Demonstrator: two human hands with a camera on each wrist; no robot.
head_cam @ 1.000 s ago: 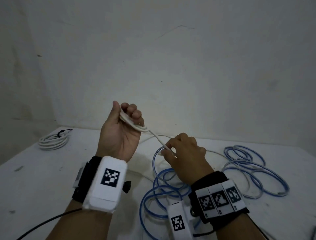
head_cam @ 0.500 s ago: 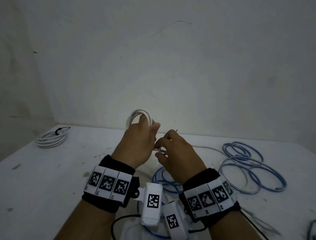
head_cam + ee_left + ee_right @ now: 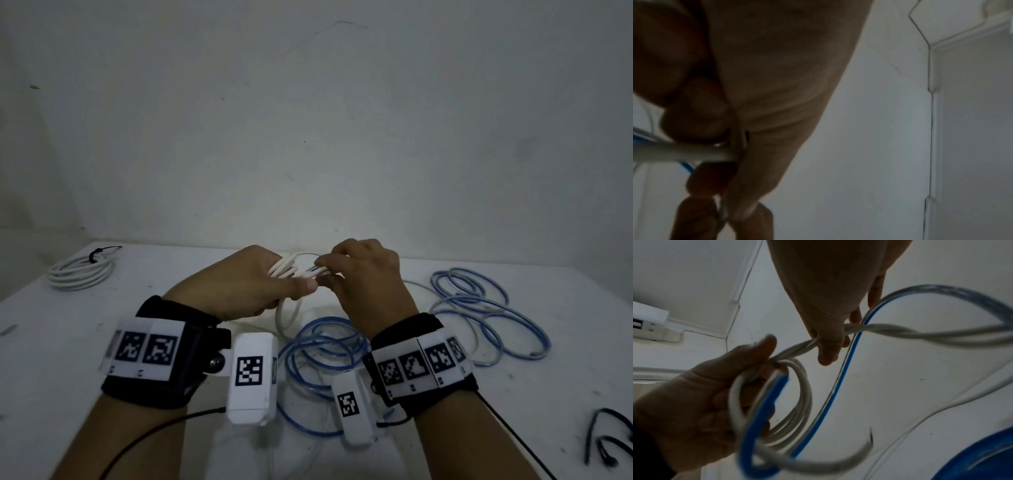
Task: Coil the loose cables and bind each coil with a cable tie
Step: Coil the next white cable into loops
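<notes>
Lowered toward the counter (image 3: 51,342), the left hand (image 3: 239,287) clamps the white coil (image 3: 286,270); at 3 o'clock, the right hand (image 3: 366,274) pinches its next strand, so coiling continues.

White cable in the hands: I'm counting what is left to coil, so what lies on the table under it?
Under the white cable, loose blue cable loops lie on the table. Both wrists and their cameras cover part of them.
</notes>
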